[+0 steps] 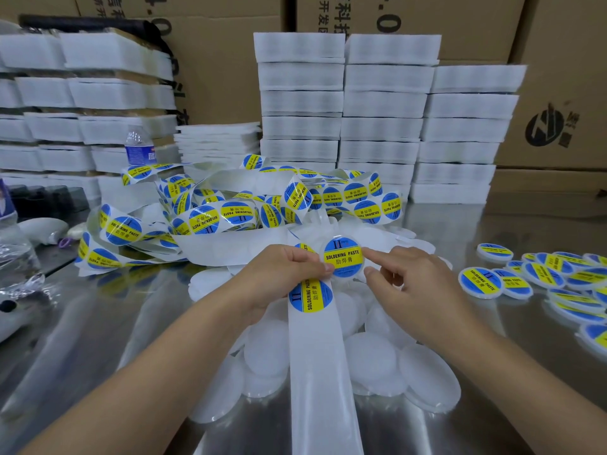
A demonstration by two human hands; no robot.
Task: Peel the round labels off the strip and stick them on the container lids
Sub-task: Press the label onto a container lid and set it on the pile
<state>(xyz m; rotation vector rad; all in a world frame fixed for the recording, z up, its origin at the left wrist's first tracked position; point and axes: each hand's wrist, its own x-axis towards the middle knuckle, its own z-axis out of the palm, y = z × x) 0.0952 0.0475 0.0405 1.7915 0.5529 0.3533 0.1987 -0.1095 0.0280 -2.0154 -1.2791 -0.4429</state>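
Left hand (282, 270) grip clenched on lid (343, 237) left rim plus strip (322, 356). Lid held above table (98, 323), label (343, 257) text upright. Right hand (410, 277) index straight, pressing label's right edge, grasping nothing. Strip's long axis runs toward viewer. Bare lids (371, 362) piled underneath, labelled lids (479, 282) to the right.

The person's arms, head view. The left forearm (147, 372) and the right forearm (509, 372) are bare along their whole visible length, from the near corners to the wrists. The left hand (282, 267) and the right hand (410, 277) are bare. The fingers (377, 254) are slim, with short, plain nails.
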